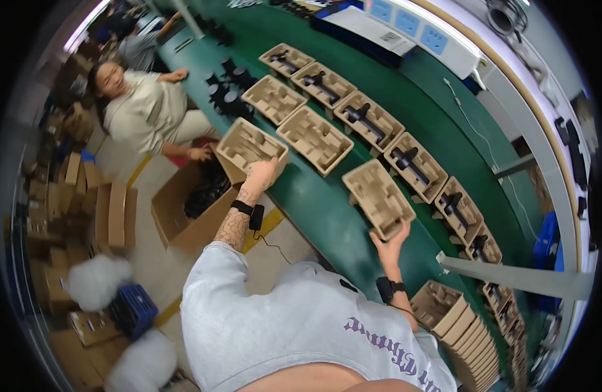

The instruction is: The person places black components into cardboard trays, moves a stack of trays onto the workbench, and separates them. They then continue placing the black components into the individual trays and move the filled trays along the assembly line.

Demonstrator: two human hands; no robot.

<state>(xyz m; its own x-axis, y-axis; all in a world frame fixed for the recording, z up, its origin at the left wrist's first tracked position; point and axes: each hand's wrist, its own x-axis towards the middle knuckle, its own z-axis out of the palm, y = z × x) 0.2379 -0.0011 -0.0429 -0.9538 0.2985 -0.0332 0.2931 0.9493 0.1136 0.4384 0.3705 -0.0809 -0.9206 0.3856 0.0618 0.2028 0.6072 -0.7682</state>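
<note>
My left hand (262,174) grips the near end of a tan moulded-pulp tray (237,145) at the table's left edge. Its fingers wrap over the rim. Another pulp tray of the same kind (374,188) is held at its near corner by my right hand (390,247), tilted slightly over the green table. Between and beyond them lie two more pulp trays, one farther off (283,88) and one closer (328,162), showing only moulded hollows. Behind these runs a curved row of trays, each with a black T-shaped part (411,164) inside.
A stack of nested pulp trays (448,313) stands at lower right beside a metal post (523,277). Black parts (232,91) cluster at the far left of the green table (301,202). A seated person (147,108) is near an open carton (177,215) of black items.
</note>
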